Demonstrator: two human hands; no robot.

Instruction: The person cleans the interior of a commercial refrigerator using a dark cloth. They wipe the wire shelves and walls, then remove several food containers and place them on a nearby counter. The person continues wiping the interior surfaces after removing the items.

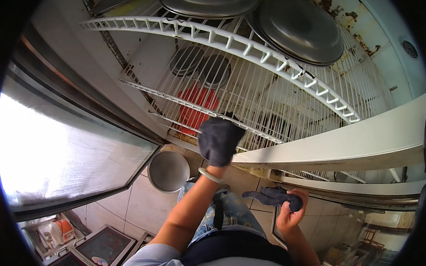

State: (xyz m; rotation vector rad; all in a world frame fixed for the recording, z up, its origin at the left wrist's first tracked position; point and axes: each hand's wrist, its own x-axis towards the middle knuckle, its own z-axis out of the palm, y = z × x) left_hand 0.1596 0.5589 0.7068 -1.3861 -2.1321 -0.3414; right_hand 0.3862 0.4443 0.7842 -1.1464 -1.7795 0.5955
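My left hand (219,142) is covered by a dark grey cloth glove and is in front of the lower white wire shelf (250,127). Its fingers are hidden from me, so whether they grip the shelf edge does not show. Bunched in my bare right hand (290,220) is another dark grey cloth piece, apparently a glove (272,197), pinched between thumb and fingers. Before me stands an open refrigerated cabinet. Its upper wire shelf (233,40) bears round metal pans (297,30). Smaller round metal containers (215,71) and a red plastic item (198,101) show through the wires.
A round metal pan (168,171) sits on the tiled floor near my legs. At left, a fogged glass door (71,152) stands swung out; another glass door (340,222) is at right. Equipment with dark panels (105,243) is at lower left. Rust marks the cabinet wall (369,45).
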